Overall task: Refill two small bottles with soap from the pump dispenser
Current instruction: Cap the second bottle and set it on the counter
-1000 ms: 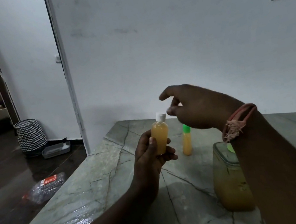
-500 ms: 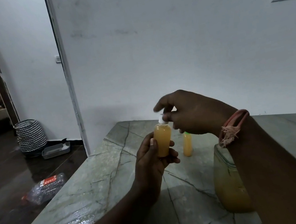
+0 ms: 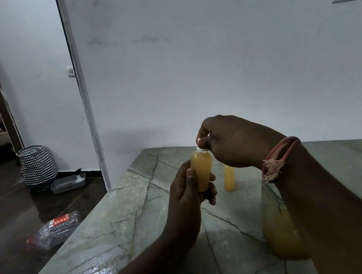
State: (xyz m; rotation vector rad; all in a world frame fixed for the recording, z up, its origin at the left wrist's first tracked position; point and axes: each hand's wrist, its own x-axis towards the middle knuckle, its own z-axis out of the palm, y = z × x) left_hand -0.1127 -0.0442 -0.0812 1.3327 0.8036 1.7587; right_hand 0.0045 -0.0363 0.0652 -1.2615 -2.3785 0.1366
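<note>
Left hand gripping small bottle upright, right hand pinching its white cap

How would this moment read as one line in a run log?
left hand: holds small bottle upright | right hand: pinches its white cap | second bottle: standing on counter

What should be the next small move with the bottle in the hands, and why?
Probably twist the white cap tight. The left hand holds the small bottle upright, nearly full of orange soap, while the right hand pinches its cap. The second small bottle already stands filled on the counter.
</note>
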